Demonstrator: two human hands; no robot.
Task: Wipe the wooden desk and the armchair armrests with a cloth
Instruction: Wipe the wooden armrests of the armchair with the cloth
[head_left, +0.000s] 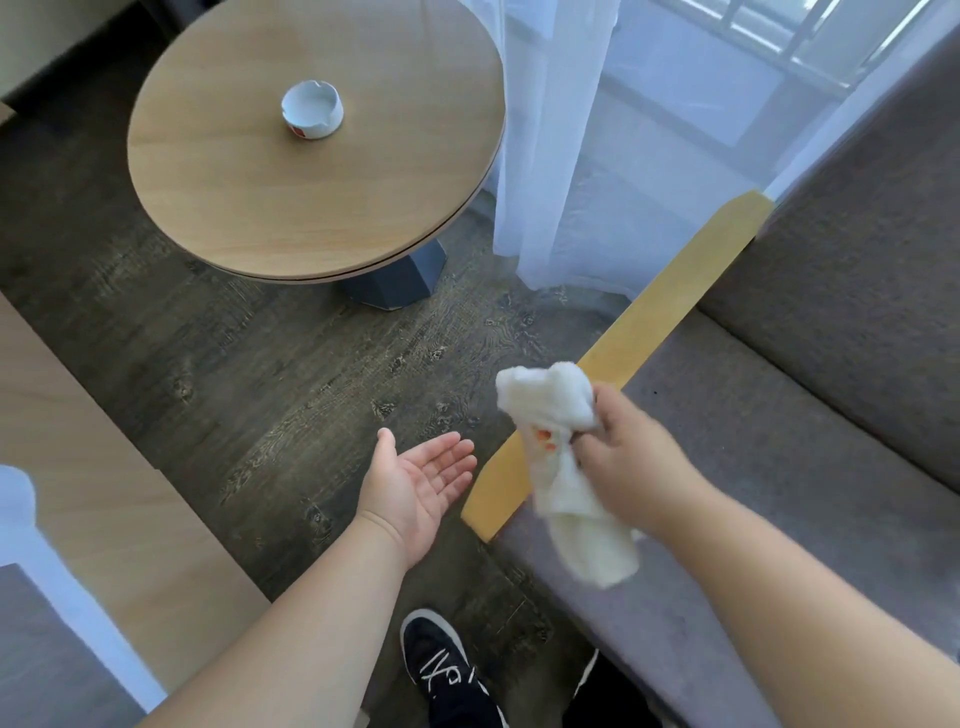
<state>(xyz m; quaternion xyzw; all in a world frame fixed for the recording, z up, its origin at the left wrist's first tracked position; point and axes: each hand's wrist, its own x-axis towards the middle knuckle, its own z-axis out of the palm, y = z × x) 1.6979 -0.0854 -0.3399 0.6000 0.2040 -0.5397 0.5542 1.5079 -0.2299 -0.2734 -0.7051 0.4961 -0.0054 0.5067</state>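
My right hand (628, 457) grips a crumpled white cloth (561, 457) with small orange marks, held just above the near end of the armchair's yellow wooden armrest (670, 306). Part of the cloth hangs down over the grey seat cushion (779, 467). My left hand (415, 483) is open, palm up, over the floor just left of the armrest's near end, holding nothing. A light wooden surface (104, 493) runs along the left edge.
A round wooden side table (249, 197) with a white ashtray (311, 110) stands at the back left on a grey base (400, 280). A sheer white curtain (561, 156) hangs behind the armrest. The floor is dark wood; my black shoe (447, 675) is at the bottom.
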